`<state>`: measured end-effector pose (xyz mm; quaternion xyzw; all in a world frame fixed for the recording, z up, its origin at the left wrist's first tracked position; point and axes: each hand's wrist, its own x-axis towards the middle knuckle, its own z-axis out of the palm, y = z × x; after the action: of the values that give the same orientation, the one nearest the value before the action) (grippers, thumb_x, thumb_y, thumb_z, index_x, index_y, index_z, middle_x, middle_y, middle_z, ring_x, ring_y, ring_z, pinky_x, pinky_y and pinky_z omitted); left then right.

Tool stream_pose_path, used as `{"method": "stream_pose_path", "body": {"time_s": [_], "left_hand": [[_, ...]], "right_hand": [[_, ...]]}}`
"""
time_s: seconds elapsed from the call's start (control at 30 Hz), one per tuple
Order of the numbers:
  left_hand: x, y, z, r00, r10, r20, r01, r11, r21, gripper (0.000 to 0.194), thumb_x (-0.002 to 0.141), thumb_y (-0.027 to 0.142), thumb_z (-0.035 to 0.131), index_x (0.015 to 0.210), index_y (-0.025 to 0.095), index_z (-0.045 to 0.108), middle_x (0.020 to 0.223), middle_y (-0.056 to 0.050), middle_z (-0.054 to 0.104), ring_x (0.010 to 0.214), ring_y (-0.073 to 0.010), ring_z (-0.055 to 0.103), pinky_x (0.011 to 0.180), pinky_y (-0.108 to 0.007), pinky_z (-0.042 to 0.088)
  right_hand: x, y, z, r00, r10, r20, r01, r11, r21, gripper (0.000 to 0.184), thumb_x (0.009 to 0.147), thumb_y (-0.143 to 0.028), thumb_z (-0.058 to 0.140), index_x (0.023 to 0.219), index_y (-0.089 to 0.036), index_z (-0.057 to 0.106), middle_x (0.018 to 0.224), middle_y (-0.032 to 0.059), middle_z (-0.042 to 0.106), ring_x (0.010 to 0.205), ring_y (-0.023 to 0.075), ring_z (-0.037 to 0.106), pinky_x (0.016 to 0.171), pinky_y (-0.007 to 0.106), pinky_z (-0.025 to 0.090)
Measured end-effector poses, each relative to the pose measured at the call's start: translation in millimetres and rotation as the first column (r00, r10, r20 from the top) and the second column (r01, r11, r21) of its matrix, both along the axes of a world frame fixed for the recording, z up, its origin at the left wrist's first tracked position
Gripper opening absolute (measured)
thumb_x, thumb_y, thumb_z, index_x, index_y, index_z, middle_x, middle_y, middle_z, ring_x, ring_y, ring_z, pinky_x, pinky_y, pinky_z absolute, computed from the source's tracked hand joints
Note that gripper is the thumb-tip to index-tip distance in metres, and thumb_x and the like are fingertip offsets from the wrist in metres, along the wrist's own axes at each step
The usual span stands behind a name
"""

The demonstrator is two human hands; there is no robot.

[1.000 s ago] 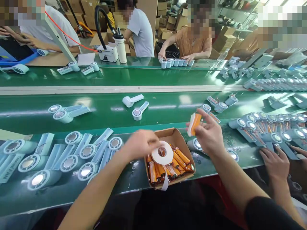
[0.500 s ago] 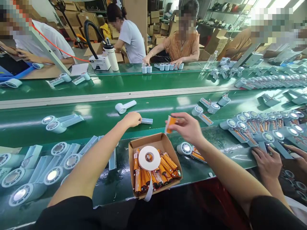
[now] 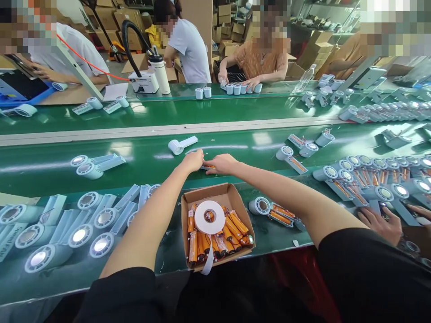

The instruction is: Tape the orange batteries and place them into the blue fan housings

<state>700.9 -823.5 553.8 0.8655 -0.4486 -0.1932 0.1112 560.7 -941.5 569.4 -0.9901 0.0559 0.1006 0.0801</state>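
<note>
Over the green belt my left hand (image 3: 194,161) is closed around a pale blue handheld fan housing, its round head hidden behind my fingers. My right hand (image 3: 222,164) reaches in from the right, fingers pressed together on an orange battery pack (image 3: 210,167) that lies at the open handle of that housing. How far it sits inside is covered by my fingers. Just below my hands stands a cardboard box (image 3: 232,192) of orange battery packs (image 3: 235,224), with a roll of white tape (image 3: 202,217) on top and its loose end hanging over the front.
Several fan housings (image 3: 81,235) lie to the left. A fan with batteries in its handle (image 3: 261,205) is right of the box. More rows of fans (image 3: 380,193) and a co-worker's hand (image 3: 382,222) are at the right. Other people sit across the belt.
My right hand has moved left and brought the orange battery pack to the housing in my left hand. The view has shifted slightly; my left hand stays on the housing.
</note>
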Motion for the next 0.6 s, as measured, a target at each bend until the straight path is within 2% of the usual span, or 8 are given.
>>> {"method": "stream_pose_path", "body": {"time_s": [0.17,0.27,0.4,0.53,0.6], "left_hand": [[2.6,-7.9,-4.3,0.999,0.016,-0.027,-0.016,1.000,-0.001,0.041,0.104,0.044,0.068,0.135,0.018,0.066,0.134,-0.011,0.069,0.115,-0.0251,0.070,0.099,-0.049,0.062],[1.5,-10.5,-2.7,1.000,0.013,-0.021,-0.013,1.000,-0.007,0.040,0.104,0.044,0.068,0.135,0.019,0.066,0.133,-0.011,0.069,0.114,-0.0248,0.070,0.098,-0.048,0.063],[-0.4,-13.7,-5.3,1.000,0.000,-0.019,-0.001,1.000,-0.027,0.039,0.104,0.044,0.068,0.134,0.019,0.066,0.134,-0.011,0.069,0.114,-0.0245,0.070,0.099,-0.048,0.062],[-1.1,-20.2,-15.4,0.999,-0.011,-0.037,0.009,0.998,-0.054,0.040,0.104,0.045,0.068,0.134,0.019,0.066,0.133,-0.011,0.069,0.115,-0.0250,0.070,0.099,-0.049,0.062],[-0.9,-24.1,-20.3,0.999,-0.016,-0.051,0.012,0.998,-0.065,0.040,0.104,0.046,0.068,0.133,0.019,0.067,0.132,-0.011,0.070,0.115,-0.0250,0.070,0.100,-0.049,0.061]], "right_hand": [[11.8,2.2,5.2,0.998,0.037,-0.047,-0.041,0.996,-0.081,0.041,0.104,-0.051,0.065,0.136,-0.028,0.075,0.124,0.0141,0.081,0.112,0.0329,0.075,0.086,0.035,0.051],[12.7,1.7,10.1,0.999,0.050,-0.017,-0.052,0.993,-0.102,0.033,0.104,-0.043,0.065,0.128,-0.026,0.080,0.125,0.0136,0.082,0.112,0.0310,0.076,0.084,0.033,0.050],[6.4,1.2,6.9,0.998,0.049,0.035,-0.045,0.993,-0.112,0.025,0.103,-0.033,0.067,0.119,-0.024,0.084,0.113,0.0126,0.085,0.104,0.0291,0.078,0.082,0.032,0.050],[-7.7,-4.9,-3.4,0.996,0.036,0.084,-0.030,0.997,-0.077,0.029,0.107,-0.031,0.061,0.128,-0.029,0.082,0.117,0.0046,0.085,0.106,0.0242,0.078,0.085,0.029,0.050],[-15.6,-10.7,-7.1,0.995,0.014,0.102,-0.008,0.998,-0.058,0.033,0.110,-0.031,0.056,0.134,-0.029,0.079,0.119,0.0035,0.085,0.105,0.0222,0.078,0.087,0.028,0.050]]}}
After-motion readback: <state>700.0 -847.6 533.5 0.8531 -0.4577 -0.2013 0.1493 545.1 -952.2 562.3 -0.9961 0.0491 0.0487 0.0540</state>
